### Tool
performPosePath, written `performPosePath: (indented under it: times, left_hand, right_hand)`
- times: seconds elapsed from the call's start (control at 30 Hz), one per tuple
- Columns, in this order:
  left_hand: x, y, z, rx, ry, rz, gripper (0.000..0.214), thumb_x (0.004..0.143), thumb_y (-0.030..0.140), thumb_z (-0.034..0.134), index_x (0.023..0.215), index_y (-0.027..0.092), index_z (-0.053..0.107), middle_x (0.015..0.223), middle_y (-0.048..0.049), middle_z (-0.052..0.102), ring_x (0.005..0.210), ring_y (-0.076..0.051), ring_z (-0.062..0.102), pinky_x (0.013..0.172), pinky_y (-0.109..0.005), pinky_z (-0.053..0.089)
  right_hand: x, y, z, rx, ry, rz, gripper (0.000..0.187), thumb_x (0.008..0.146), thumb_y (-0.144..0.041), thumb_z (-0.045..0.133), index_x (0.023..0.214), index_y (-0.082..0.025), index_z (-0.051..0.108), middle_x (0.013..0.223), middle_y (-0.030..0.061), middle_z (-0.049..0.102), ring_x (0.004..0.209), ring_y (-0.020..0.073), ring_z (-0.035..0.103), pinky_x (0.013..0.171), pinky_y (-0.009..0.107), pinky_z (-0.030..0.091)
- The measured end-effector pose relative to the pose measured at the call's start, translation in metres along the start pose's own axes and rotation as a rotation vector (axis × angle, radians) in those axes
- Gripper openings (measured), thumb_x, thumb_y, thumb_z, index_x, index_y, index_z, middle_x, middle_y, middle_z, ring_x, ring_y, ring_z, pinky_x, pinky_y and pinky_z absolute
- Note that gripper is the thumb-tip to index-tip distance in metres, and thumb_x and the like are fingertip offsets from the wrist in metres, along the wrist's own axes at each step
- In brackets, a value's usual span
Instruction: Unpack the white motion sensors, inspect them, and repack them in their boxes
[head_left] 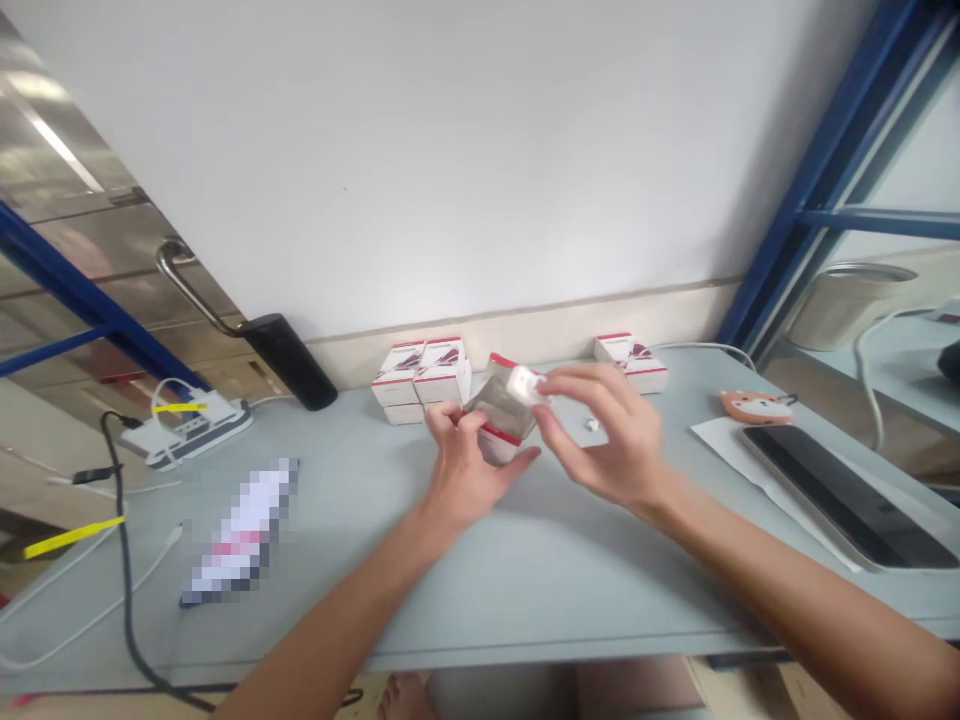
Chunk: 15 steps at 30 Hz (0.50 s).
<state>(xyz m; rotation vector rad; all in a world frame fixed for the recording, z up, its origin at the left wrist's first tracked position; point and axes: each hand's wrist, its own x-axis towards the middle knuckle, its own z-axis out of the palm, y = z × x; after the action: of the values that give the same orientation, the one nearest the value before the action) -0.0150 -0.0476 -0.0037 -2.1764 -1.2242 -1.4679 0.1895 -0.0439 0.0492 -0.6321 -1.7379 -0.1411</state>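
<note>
My left hand (466,470) is closed round a small red-and-white cardboard box (500,405), tilted so that its open, greyish inside faces up. Between the thumb and fingers of my right hand (611,425) is a small white block-like piece (523,384), held right at the mouth of that box. Its exact kind is too blurred to make out. A tiny white piece (593,425) lies on the table just behind my right fingers.
Stacked red-and-white boxes (420,380) stand against the wall, with more boxes (634,362) to the right. A black cylinder (289,360), a power strip (195,430) and cables are on the left. A dark tablet-like device (847,495) lies on paper at right, near an orange-and-white pouch (756,406).
</note>
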Motion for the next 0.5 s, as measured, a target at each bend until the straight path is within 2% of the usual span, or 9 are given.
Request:
performPosePath:
  times: [0.1, 0.23, 0.3, 0.43, 0.5]
  left_hand:
    - [0.000, 0.005, 0.000, -0.028, 0.011, 0.024, 0.075, 0.076, 0.041, 0.090, 0.125, 0.028, 0.035, 0.113, -0.0071, 0.033, 0.113, -0.026, 0.045, 0.087, -0.044, 0.056]
    - [0.005, 0.007, -0.005, -0.054, -0.039, 0.092, 0.067, 0.080, 0.039, 0.086, 0.126, 0.028, 0.038, 0.110, -0.0055, 0.035, 0.108, -0.024, 0.047, 0.088, -0.042, 0.056]
    - [0.007, 0.007, -0.007, -0.068, -0.043, 0.136, 0.066, 0.082, 0.036, 0.085, 0.129, 0.029, 0.038, 0.107, -0.0047, 0.036, 0.103, -0.022, 0.049, 0.085, -0.039, 0.056]
    - [0.008, 0.008, -0.009, -0.049, -0.027, 0.172, 0.078, 0.080, 0.029, 0.085, 0.140, 0.032, 0.035, 0.107, -0.0053, 0.040, 0.098, -0.022, 0.051, 0.079, -0.038, 0.057]
    - [0.008, 0.008, -0.010, 0.001, -0.047, 0.161, 0.077, 0.080, 0.029, 0.085, 0.142, 0.034, 0.039, 0.105, -0.0054, 0.041, 0.097, -0.023, 0.052, 0.080, -0.039, 0.058]
  right_hand:
    - [-0.002, -0.006, 0.001, -0.081, -0.116, -0.024, 0.023, 0.096, -0.023, 0.067, 0.118, -0.032, 0.068, 0.110, 0.0033, 0.078, 0.096, 0.0266, 0.068, 0.086, 0.046, 0.053]
    - [0.000, -0.007, 0.003, -0.135, -0.150, 0.128, 0.014, 0.097, -0.025, 0.064, 0.108, -0.030, 0.072, 0.104, 0.0020, 0.080, 0.095, 0.0276, 0.065, 0.087, 0.047, 0.049]
    - [0.001, -0.009, 0.004, -0.119, -0.204, 0.152, 0.014, 0.097, -0.025, 0.064, 0.107, -0.030, 0.072, 0.102, 0.0015, 0.080, 0.096, 0.0281, 0.064, 0.086, 0.047, 0.048]
    - [0.000, -0.012, 0.004, -0.067, -0.288, 0.108, 0.013, 0.101, -0.029, 0.063, 0.109, -0.029, 0.073, 0.100, 0.0018, 0.081, 0.101, 0.0283, 0.062, 0.084, 0.045, 0.046]
    - [-0.003, -0.013, 0.005, -0.065, -0.349, 0.062, 0.016, 0.104, -0.029, 0.058, 0.109, -0.029, 0.074, 0.106, 0.0019, 0.081, 0.108, 0.0285, 0.061, 0.088, 0.046, 0.045]
